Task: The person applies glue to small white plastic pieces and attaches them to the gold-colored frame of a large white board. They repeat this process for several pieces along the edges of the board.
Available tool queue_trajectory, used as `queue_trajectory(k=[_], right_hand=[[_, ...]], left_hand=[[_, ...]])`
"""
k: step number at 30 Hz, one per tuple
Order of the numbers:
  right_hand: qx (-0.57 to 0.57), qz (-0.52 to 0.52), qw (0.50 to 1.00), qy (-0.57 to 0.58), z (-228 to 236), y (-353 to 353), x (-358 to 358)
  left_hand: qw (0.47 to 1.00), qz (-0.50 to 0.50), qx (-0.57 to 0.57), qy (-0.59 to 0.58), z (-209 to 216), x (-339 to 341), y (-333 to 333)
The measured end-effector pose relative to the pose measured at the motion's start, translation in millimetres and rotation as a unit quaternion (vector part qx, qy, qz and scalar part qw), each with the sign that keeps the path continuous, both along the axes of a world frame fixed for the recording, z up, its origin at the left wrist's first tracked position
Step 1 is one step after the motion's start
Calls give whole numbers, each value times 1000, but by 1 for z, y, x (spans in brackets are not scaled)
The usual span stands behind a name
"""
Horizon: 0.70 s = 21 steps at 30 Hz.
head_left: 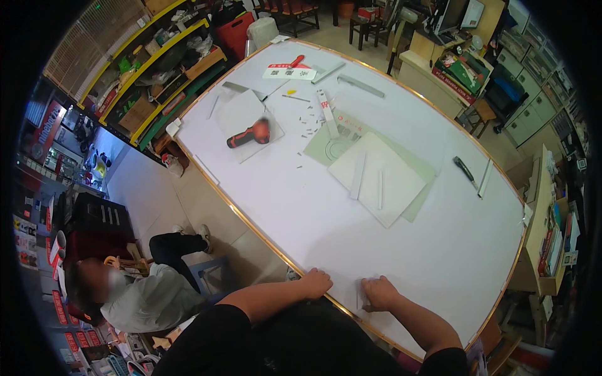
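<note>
Resting on table [451,250]: left hand [316,284] 7 o'clock, curled; right hand [380,294] 6 o'clock, half-curled at pale strip [360,299]; grips unclear.

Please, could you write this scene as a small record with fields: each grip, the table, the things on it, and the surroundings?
Left grip: fingers curled at the table's near edge; contents not visible
Right grip: at a small pale piece; whether held, unclear
Table: white top, gold-coloured edge
Power tool: red and black, lying on its side
Sheets: white sheet partly over green sheet
Right side: dark-handled tool
Surroundings: seated person at left, yellow-edged shelves beyond
</note>
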State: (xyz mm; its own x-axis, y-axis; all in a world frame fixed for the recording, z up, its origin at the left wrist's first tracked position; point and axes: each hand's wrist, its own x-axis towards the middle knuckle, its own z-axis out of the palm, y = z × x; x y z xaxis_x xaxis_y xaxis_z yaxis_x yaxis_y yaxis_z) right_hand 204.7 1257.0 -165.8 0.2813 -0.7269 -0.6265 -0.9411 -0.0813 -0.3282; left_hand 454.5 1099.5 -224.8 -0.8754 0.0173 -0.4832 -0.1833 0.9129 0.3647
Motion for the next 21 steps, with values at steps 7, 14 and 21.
queue_trajectory(k=[7,14,21], right_hand=[[-89,-188,978,5,47,-35,1],[-284,-197,936,-74,69,-163,82],[-308,-100,943,-84,80,-363,163]], left_hand=[[915,281,288,40,47,-11,-25],[823,482,277,120,115,-2,-103],[688,626,262,258,88,76,-263]])
